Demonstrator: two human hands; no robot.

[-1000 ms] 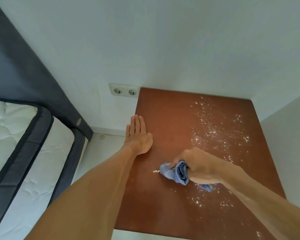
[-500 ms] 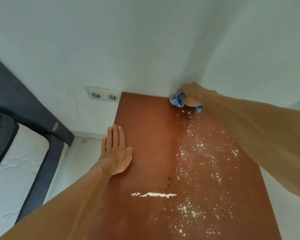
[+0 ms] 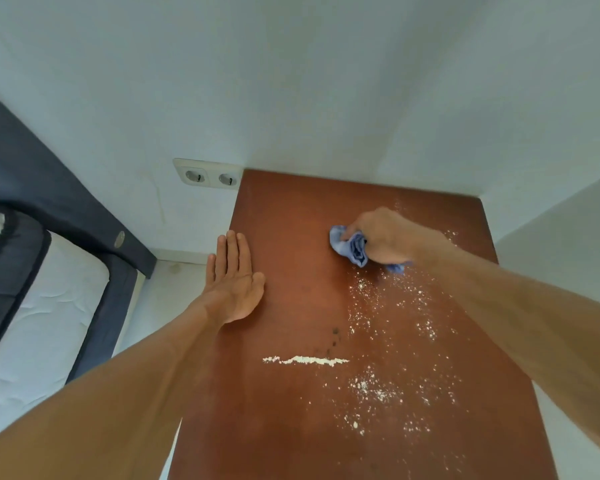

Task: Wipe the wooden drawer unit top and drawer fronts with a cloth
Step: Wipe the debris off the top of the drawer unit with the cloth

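The reddish-brown wooden top of the drawer unit [image 3: 291,244] fills the middle of the view, seen from above. White powder is scattered over its right half, and a swept line of powder [image 3: 305,360] lies across the middle. My right hand [image 3: 387,235] is closed around a bunched blue cloth [image 3: 350,247], pressing it on the top at mid-depth, right of centre. My left hand [image 3: 234,284] lies flat, fingers together, on the unit's left edge. The drawer fronts are out of sight.
White walls close in behind and to the right of the unit. A double wall socket [image 3: 208,176] sits just left of the back corner. A bed with a white mattress [image 3: 39,323] and dark frame stands to the left, across a strip of pale floor [image 3: 174,282].
My right hand went from the near middle of the top to the back edge by the wall, then pulled the cloth back toward me. A swept line of powder is left behind. The left hand stayed put.
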